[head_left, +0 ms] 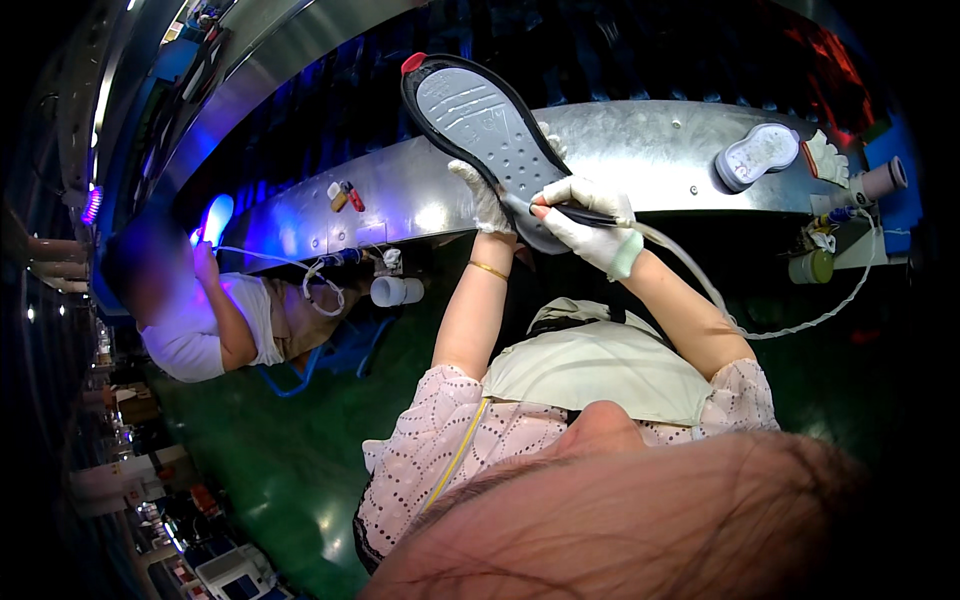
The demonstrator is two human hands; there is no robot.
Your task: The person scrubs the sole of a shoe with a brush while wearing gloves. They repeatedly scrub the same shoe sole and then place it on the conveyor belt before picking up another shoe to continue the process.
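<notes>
Shoe sole [482,112]: probably light, flexible; grip by rim [433,131]. Left hand [483,197] clamped round near half; right hand [590,222] pinching black tool [586,215].

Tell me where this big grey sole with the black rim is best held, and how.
Probably around the narrower part of the grey sole, coming from the body side and underneath, thumb and fingers on opposite edges. It is long, with its wide, red-tipped end pointing away from the body; the left hand grips it roughly this way, leaving most of the dimpled face uncovered.
</notes>
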